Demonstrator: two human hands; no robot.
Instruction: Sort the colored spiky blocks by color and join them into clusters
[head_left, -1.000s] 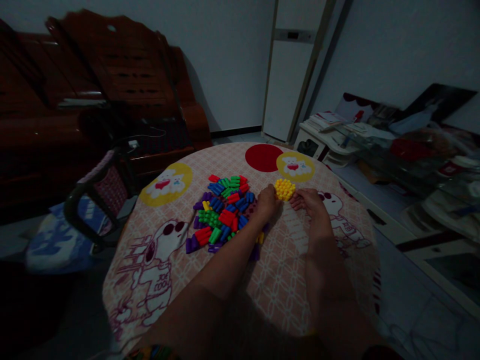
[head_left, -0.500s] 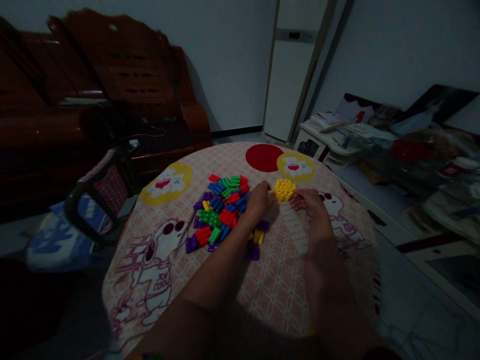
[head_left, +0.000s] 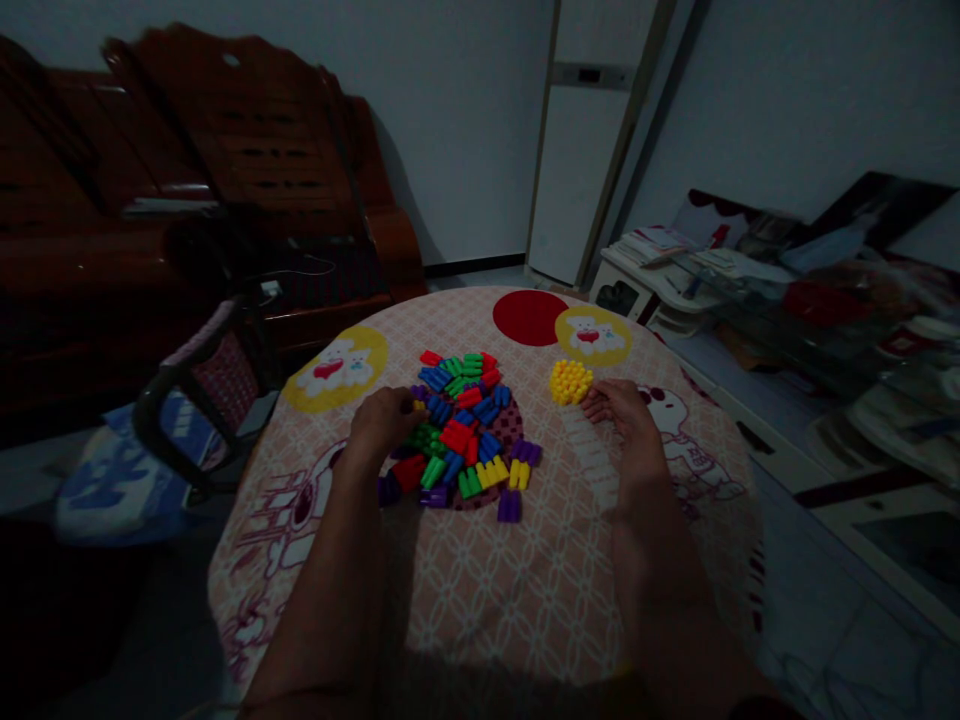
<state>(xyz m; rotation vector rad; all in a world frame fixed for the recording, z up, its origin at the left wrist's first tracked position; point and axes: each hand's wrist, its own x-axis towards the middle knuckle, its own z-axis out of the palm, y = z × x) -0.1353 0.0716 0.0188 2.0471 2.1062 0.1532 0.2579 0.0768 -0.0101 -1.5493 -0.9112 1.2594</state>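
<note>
Blocks in yellow, bunched into a knobbly cluster (head_left: 571, 383), sit on the right half of the patterned tablecloth (head_left: 495, 590), just beside the curled fingers of the right hand (head_left: 611, 403). The cluster is roundish, with no clear long axis, and lies to the left of that hand and slightly beyond it; of the two, the right hand is plainly the nearer. Its fingers bend in at the cluster's right edge, but whether they pinch it or merely rest against it I cannot tell.

Farther left, with a strip of cloth between, spreads the loose pile (head_left: 457, 435) of red, green, blue, purple and yellow pieces. The left hand (head_left: 382, 425) is at its left edge, fingers bent toward a small yellow piece (head_left: 418, 405) just to the right of the fingertips. Most of that piece is hidden, so neither its long axis nor a firm hold on it can be made out. The hands are well apart, pile and cluster both between them.

At the pile's near right side show one yellow block (head_left: 492, 472) and a second yellow block (head_left: 519, 474), with a purple block (head_left: 509, 506) nearest the body. Beyond the tablecloth stands a carved wooden bench (head_left: 247, 130).
</note>
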